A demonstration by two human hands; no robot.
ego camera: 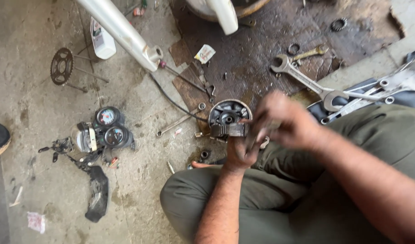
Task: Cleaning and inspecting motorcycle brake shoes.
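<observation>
The person is squatting over a stained mat [261,54], and everything sits relative to it. At its near edge the left hand [238,151] is gripping a round brake drum plate [229,118] from below, holding it face-up. The right hand [284,119] is blurred just right of the plate; I cannot tell what, if anything, it is clasping. A steady grip under the plate looks wise while the other hand is working. An open-ended spanner [307,81] is lying on the mat's right part.
</observation>
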